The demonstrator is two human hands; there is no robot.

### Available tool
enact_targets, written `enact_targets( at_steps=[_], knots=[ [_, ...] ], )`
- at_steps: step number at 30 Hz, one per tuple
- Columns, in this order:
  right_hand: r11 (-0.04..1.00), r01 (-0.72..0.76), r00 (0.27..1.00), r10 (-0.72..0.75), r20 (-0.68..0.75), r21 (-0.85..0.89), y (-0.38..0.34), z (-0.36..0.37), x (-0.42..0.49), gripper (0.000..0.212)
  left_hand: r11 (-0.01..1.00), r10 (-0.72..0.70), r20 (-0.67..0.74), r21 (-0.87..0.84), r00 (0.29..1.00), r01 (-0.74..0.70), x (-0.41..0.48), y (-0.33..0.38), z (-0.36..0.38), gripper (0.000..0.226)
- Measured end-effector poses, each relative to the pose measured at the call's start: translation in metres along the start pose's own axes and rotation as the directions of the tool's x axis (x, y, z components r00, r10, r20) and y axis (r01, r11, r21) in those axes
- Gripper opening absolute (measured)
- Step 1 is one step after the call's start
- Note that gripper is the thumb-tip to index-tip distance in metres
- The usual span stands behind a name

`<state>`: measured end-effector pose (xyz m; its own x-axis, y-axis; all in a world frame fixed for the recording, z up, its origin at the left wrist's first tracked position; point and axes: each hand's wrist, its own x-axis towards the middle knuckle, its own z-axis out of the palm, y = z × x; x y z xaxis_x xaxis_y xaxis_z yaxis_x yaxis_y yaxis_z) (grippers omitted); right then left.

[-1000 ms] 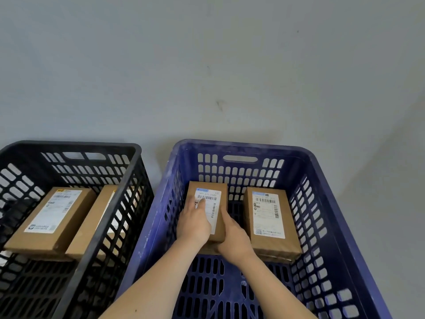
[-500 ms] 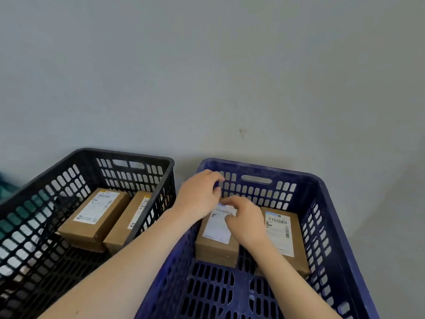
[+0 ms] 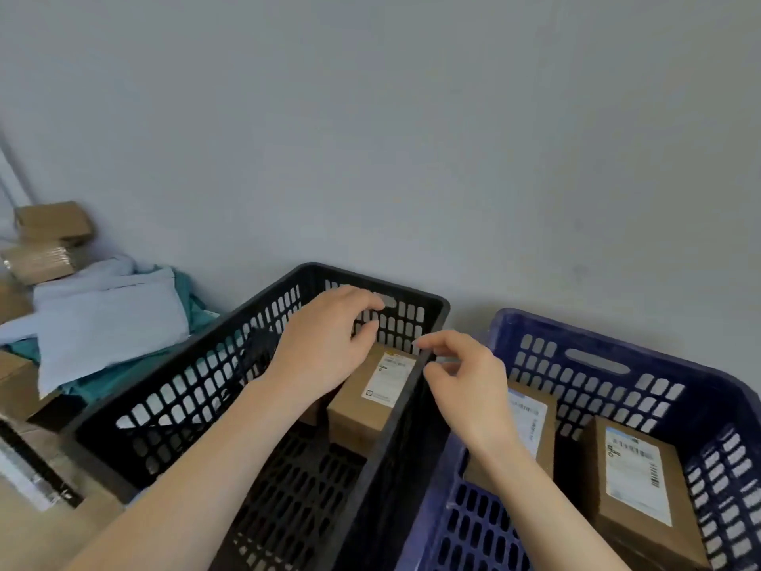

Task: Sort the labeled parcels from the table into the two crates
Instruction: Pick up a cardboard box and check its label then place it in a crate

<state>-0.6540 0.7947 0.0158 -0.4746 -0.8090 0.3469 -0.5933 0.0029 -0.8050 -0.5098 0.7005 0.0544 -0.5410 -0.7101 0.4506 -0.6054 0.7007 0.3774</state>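
Note:
A black crate (image 3: 197, 377) stands left of a blue crate (image 3: 700, 389). In the black crate lies a brown labeled parcel (image 3: 370, 401); a second one is mostly hidden under my left arm. The blue crate holds two labeled parcels, one (image 3: 531, 426) partly behind my right wrist and one (image 3: 642, 488) at the right. My left hand (image 3: 325, 348) hovers over the black crate, fingers loosely curled, holding nothing. Over the wall between the crates, my right hand (image 3: 469, 377) is also empty, its fingers relaxed.
To the left lie a light blue mailer bag (image 3: 107, 319) on teal fabric, and brown cardboard boxes (image 3: 49, 241) stacked by the grey wall. More cardboard shows at the left edge.
Both hands have let go of the parcel in the blue crate and moved left, now empty over the black crate and the dividing wall. The view has swung left.

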Motion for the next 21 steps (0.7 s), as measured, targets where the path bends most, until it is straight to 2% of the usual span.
enact_targets(
  at_steps=[14,21],
  knots=[
    [0.984,0.128,0.985,-0.140,0.101,0.121,-0.152,0.198,-0.025,0.033,0.989,-0.138,-0.068,0.040,0.988,0.141,-0.083,-0.202,-0.127,0.029],
    [0.978,0.074,0.981,-0.106,0.161,0.197,-0.200,0.289,-0.037,0.033,0.972,-0.221,-0.102,0.057,0.970,0.228,-0.120,-0.287,-0.172,0.029]
  ],
)
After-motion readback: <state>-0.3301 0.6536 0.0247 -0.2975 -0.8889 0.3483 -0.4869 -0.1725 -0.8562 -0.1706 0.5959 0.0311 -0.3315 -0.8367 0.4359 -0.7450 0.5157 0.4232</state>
